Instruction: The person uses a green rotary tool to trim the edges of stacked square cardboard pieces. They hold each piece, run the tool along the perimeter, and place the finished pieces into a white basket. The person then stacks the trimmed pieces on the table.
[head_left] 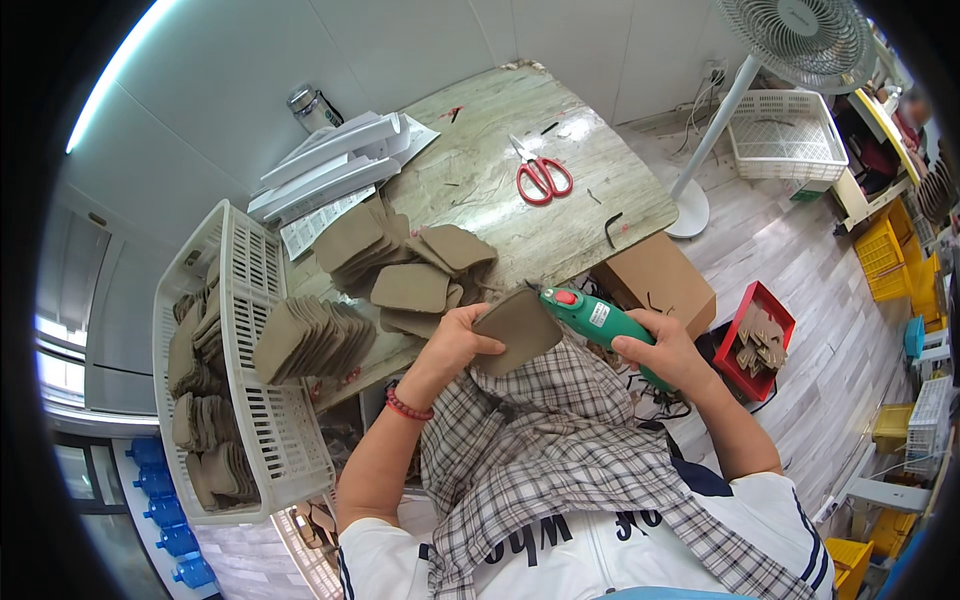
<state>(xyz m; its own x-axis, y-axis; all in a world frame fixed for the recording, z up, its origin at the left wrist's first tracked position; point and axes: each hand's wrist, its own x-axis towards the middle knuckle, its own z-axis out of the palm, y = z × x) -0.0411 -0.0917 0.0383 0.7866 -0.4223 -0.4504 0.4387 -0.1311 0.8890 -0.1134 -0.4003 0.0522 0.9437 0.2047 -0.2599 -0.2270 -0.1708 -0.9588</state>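
My left hand [455, 345], with a red bead bracelet at the wrist, grips a flat taupe piece [520, 335] with rounded corners by its left edge. My right hand [668, 348] is wrapped round a green handheld power tool [600, 322] with a red button. The tool's dark tip meets the upper right edge of the piece; whether it cuts there I cannot tell. Left of my hands, similar taupe pieces [410, 288] lie in loose piles on the worktable [480, 120]. A leaning row of pieces [310, 340] stands beside them.
A white plastic crate [250, 290] holding more pieces stands at the left. Red-handled scissors [543, 180], papers [335, 160] and a flask [312, 108] are on the table. Below right are a cardboard box [660, 285] and a red bin [765, 340] of scraps. A fan [745, 90] stands behind.
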